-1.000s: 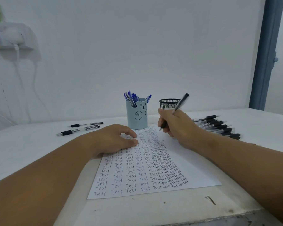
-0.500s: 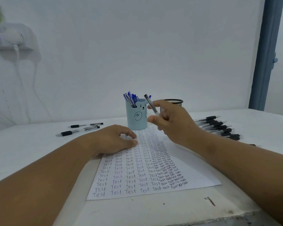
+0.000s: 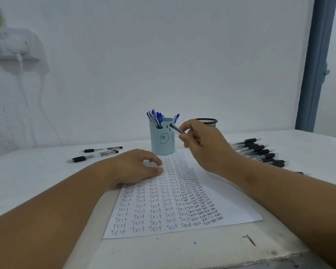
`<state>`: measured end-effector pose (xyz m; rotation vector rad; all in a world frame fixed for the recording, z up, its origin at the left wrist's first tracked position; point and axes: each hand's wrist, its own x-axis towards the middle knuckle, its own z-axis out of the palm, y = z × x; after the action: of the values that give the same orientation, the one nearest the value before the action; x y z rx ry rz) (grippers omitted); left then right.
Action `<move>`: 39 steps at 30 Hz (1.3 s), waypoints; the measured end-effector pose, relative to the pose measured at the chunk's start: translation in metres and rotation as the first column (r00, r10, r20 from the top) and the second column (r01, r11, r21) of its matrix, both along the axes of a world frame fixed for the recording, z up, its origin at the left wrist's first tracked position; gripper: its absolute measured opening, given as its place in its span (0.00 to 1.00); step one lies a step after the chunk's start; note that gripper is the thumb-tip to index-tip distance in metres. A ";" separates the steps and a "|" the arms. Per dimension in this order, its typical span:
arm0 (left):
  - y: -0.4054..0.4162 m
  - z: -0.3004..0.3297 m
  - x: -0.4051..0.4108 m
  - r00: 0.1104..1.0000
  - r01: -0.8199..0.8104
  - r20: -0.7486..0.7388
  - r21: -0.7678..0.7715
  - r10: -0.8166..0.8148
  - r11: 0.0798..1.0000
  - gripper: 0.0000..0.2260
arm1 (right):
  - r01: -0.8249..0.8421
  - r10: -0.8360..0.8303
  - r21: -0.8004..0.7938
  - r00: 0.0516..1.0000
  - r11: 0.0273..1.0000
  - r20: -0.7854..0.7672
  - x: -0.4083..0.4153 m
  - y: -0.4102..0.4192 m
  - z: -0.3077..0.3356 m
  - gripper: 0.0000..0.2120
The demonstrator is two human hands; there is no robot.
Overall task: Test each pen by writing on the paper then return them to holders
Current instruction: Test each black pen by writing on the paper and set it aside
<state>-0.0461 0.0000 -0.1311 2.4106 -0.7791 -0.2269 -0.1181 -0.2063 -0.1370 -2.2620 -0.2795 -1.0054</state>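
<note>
In the head view, a light blue holder [image 3: 162,140] with a drawn bear face stands upright on the white table [image 3: 37,177], just behind the far edge of the paper [image 3: 229,199]. Several blue pens [image 3: 157,117] stand in it, with their upper ends leaning out over the rim. To the right of it, partly hidden behind the right hand [image 3: 204,147], stands a black mesh holder [image 3: 207,122]; I cannot tell what is inside it.

The right hand is lifted above the far end of the paper. Its thumb and curled fingers pinch one pen [image 3: 176,129], which has a clear barrel and a dark end. The pen points up and to the left, and its dark end appears in front of the blue holder near the rim. It is not inside either holder.

The left hand [image 3: 136,166] lies on the upper left part of the paper with fingers loosely curled and fingertips touching the sheet. It holds nothing.

The paper is covered with many rows of the word "Test".

On the table to the right lies a row of black-gripped pens [image 3: 260,152], side by side. To the left, well apart from the holders, lie a few more loose pens [image 3: 97,153].
</note>
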 end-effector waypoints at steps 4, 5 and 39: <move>0.000 0.001 -0.001 1.000 -0.007 -0.010 -0.010 0.007 1.000 0.14 | 0.015 -0.016 -0.009 1.000 1.000 -0.008 0.001 -0.001 0.001 0.06; 0.000 0.001 -0.001 1.000 -0.005 -0.008 -0.009 0.005 1.000 0.14 | 0.016 -0.017 -0.010 1.000 1.000 -0.016 0.001 -0.001 0.001 0.06; 0.000 0.002 -0.001 1.000 0.000 0.025 0.019 -0.001 1.000 0.14 | 0.461 -0.646 -0.511 0.712 0.726 -0.275 -0.007 -0.083 0.029 0.18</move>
<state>-0.0471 -0.0005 -0.1296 2.4350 -0.7922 -0.2062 -0.1255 -0.2896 -0.1081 -2.9853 0.4977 -0.7125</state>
